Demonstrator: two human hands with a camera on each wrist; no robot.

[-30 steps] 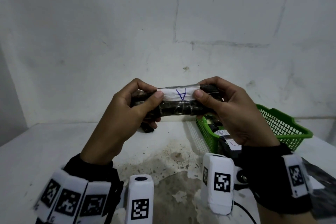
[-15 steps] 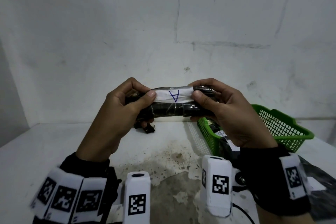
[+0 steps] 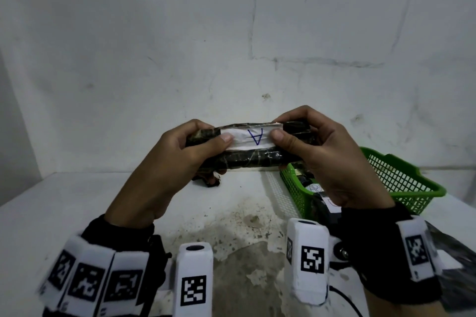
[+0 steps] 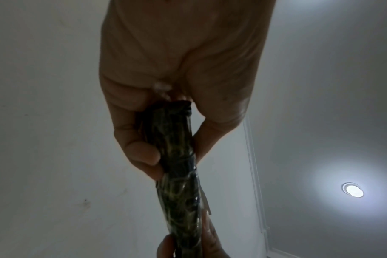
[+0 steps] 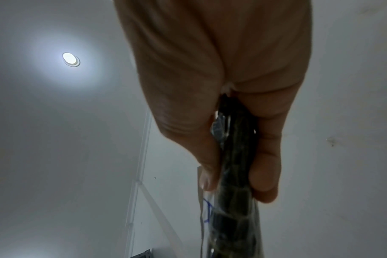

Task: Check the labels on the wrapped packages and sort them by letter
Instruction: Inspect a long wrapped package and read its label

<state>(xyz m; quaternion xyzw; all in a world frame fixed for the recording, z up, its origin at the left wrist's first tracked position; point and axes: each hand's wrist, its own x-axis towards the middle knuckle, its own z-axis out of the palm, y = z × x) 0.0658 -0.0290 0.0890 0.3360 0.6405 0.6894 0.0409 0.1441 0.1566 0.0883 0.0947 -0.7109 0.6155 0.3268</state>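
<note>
Both hands hold one long dark wrapped package (image 3: 253, 158) level in the air above the table. Its white label (image 3: 251, 139) faces me and shows a blue letter A. My left hand (image 3: 195, 148) grips the left end, thumb on the label's left edge. At the other end my right hand (image 3: 301, 141) grips it, thumb on the label's right edge. The left wrist view shows the package (image 4: 179, 174) running away from the left hand (image 4: 157, 139), fingers curled round it. In the right wrist view the package (image 5: 234, 174) is pinched by the right hand (image 5: 239, 157).
A green mesh basket (image 3: 401, 180) stands on the white table (image 3: 64, 213) at the right, with labelled dark packages (image 3: 313, 188) inside. A small dark item (image 3: 206, 180) lies on the table under the held package. A white wall rises close behind.
The package has tilted so its label faces me more fully, and both hands have shifted slightly lower and left. The grip is unchanged.
</note>
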